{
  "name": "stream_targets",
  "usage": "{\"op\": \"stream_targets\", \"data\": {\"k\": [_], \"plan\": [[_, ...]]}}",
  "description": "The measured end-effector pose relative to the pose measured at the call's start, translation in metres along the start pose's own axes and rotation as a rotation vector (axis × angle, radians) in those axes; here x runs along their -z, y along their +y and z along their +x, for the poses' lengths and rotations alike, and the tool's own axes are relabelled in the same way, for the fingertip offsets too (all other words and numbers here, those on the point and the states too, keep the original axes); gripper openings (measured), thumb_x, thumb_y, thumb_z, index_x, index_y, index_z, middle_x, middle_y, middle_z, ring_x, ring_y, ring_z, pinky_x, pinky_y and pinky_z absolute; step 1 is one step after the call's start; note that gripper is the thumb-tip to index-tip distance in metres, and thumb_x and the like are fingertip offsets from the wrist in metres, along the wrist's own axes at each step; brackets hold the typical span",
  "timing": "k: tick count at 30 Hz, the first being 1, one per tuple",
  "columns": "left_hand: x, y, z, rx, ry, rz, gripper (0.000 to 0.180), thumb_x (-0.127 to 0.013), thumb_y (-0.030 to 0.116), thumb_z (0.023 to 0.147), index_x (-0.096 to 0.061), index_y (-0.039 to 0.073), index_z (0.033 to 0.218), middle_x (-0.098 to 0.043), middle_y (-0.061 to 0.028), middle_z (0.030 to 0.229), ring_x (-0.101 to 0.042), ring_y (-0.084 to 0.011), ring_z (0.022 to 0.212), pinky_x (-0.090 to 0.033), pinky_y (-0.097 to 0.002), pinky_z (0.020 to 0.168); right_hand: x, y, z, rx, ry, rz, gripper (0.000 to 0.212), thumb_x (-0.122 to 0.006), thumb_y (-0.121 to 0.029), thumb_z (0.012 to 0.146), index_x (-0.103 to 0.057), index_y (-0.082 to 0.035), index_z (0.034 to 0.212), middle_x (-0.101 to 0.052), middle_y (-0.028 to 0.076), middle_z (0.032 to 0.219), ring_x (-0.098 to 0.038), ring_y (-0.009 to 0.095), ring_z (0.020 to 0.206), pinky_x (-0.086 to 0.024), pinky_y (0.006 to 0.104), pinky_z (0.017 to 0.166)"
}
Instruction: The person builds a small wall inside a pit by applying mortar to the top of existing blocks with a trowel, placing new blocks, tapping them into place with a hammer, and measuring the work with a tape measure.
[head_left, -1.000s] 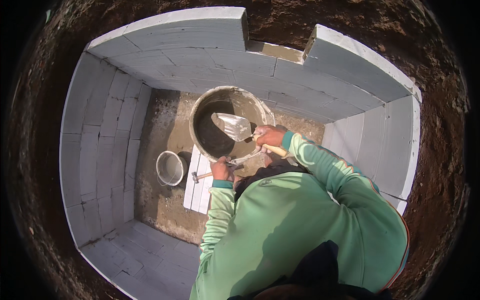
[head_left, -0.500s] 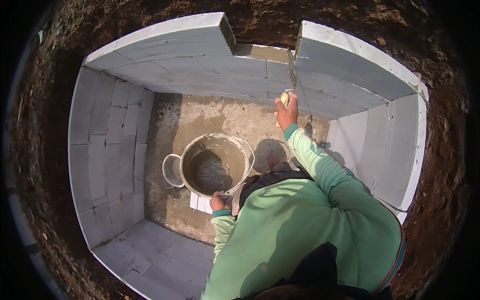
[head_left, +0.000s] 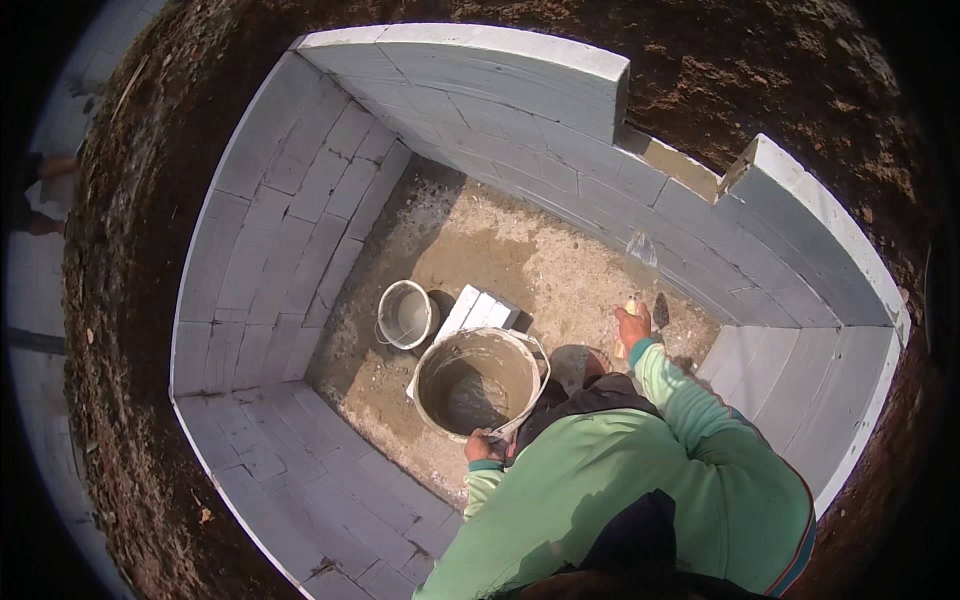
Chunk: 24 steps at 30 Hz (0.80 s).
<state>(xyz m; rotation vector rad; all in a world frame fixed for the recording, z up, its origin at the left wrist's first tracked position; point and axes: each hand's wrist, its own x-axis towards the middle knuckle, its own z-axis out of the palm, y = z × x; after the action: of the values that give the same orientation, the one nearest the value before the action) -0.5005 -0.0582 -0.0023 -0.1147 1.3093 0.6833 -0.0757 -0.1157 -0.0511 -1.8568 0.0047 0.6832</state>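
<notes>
A large bucket [head_left: 438,372] stands tilted in front of me, with wet grey mortar [head_left: 474,402] in the bottom and smeared up its walls. My left hand [head_left: 483,447] is closed on its near rim. In my right hand [head_left: 632,326] is a trowel [head_left: 641,248], gripped by its pale yellow handle. Its shiny blade points away from me, over the floor and short of the far wall. That wall of grey blocks [head_left: 500,75] has a gap in its top course, where a bed of mortar [head_left: 680,166] lies.
Block walls enclose me, with the left wall [head_left: 265,230] and right wall [head_left: 795,370] rising from the rough floor [head_left: 500,245]. A small white bucket [head_left: 388,322] and white block pieces [head_left: 480,308] lie beyond the large bucket. Soil [head_left: 130,300] surrounds the walls. Another person's hand [head_left: 58,166] shows far left.
My right hand has drawn the trowel back from the wall gap and down. The view has turned, so the gap sits further right. My left hand stays on the bucket rim.
</notes>
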Motion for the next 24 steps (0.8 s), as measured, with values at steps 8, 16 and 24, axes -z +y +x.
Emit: {"op": "stream_targets", "data": {"k": [8, 16, 24], "plan": [[0.039, -0.021, 0.114, -0.478, 0.155, 1.254, 0.025, -0.057, 0.023, 0.092, -0.072, 0.005, 0.1, -0.073, -0.0155, 0.099, -0.069, -0.0293, 0.091, -0.055, -0.0453, 0.08, -0.004, -0.08, -0.079, -0.226, -1.069, -0.235, 0.022, -0.071, -0.008, 0.081, -0.057, 0.002, 0.096, -0.065, 0.014, 0.083, -0.064, 0.024, 0.061, -0.053, 0.0411, 0.052], [0.052, -0.036, 0.138, -0.533, 0.09, 1.158, 0.033, -0.055, 0.028, 0.097, -0.075, 0.006, 0.113, -0.076, -0.0142, 0.108, -0.071, -0.0272, 0.103, -0.054, -0.0404, 0.091, -0.087, -0.108, -0.092, -0.852, -1.57, -0.003, 0.033, -0.056, -0.02, 0.101, -0.06, -0.002, 0.128, -0.072, 0.014, 0.11, -0.07, 0.022, 0.087, -0.059, 0.0386, 0.067], [0.077, -0.032, 0.109, -0.503, 0.187, 1.245, 0.029, -0.059, 0.024, 0.095, -0.074, 0.005, 0.11, -0.075, -0.0153, 0.111, -0.072, -0.0314, 0.101, -0.057, -0.0441, 0.088, -0.052, -0.132, -0.078, -0.541, -1.317, -0.24, 0.019, -0.062, -0.014, 0.098, -0.066, -0.003, 0.113, -0.073, 0.011, 0.099, -0.071, 0.02, 0.081, -0.058, 0.0338, 0.064]]}}
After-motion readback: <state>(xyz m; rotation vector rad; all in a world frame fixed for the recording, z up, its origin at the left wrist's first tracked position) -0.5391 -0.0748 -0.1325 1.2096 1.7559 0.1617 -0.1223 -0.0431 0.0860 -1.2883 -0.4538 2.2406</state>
